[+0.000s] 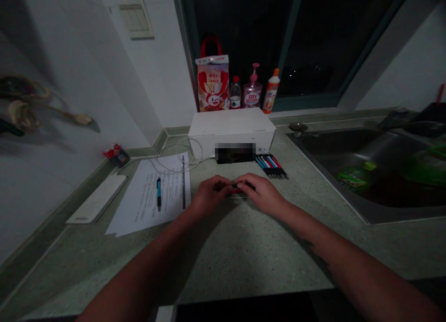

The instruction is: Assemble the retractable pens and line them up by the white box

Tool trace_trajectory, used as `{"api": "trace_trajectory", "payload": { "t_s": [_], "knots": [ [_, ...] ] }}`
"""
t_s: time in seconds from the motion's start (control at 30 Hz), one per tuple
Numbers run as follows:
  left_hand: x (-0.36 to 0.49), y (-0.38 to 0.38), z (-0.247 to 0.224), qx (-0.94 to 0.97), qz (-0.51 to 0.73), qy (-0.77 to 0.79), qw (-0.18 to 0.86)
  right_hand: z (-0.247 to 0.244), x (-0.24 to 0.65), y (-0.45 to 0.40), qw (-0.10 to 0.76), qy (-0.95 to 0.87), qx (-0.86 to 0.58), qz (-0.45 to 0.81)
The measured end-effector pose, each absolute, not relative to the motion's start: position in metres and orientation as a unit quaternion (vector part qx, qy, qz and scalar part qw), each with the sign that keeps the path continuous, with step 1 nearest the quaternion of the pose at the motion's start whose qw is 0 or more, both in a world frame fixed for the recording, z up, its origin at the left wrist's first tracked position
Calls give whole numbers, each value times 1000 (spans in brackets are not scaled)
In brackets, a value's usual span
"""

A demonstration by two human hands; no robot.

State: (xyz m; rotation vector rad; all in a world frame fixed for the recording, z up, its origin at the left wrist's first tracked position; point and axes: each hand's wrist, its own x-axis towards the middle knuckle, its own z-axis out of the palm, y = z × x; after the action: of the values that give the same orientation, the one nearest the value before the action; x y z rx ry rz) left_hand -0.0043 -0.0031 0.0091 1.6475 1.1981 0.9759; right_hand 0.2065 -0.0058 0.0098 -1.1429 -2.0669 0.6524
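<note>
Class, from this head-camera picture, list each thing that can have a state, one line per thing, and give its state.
Left hand, gripping dark pen-like item
Right hand, gripping the same item
Blue pen, lying on printed sheets
Row of pens, lying side by side
White cardboard box, closed
White cable, looped loosely
Water bottle, capped

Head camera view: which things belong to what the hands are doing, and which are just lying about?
In use:
left hand, right hand, the dark pen between them, the row of coloured pens beside them.

Lying about:
printed papers, blue pen, white box, white cable, steel sink.
</note>
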Motion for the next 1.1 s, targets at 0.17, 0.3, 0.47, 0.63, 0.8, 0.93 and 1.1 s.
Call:
{"api": "trace_trajectory", "payload": {
  "t_s": [0.17,0.3,0.47,0.63,0.8,0.93,1.1],
  "knots": [
    [-4,-2,8,649,386,482,444,10,207,-3,371,-786,-418,264],
    [-3,-2,8,639,389,491,447,9,206,-3,369,-756,-447,306],
    [-1,-4,9,631,394,489,456,8,204,-5,348,-741,-465,337],
    [-2,-3,8,631,406,490,445,6,203,-5,371,-725,-467,343],
    [-2,-4,11,631,410,489,442,9,204,-5,342,-741,-475,328],
    [-3,-4,11,635,412,486,435,7,204,-4,358,-736,-473,325],
    [-3,-2,10,635,416,492,426,6,205,-4,338,-747,-481,309]
  ]
}}
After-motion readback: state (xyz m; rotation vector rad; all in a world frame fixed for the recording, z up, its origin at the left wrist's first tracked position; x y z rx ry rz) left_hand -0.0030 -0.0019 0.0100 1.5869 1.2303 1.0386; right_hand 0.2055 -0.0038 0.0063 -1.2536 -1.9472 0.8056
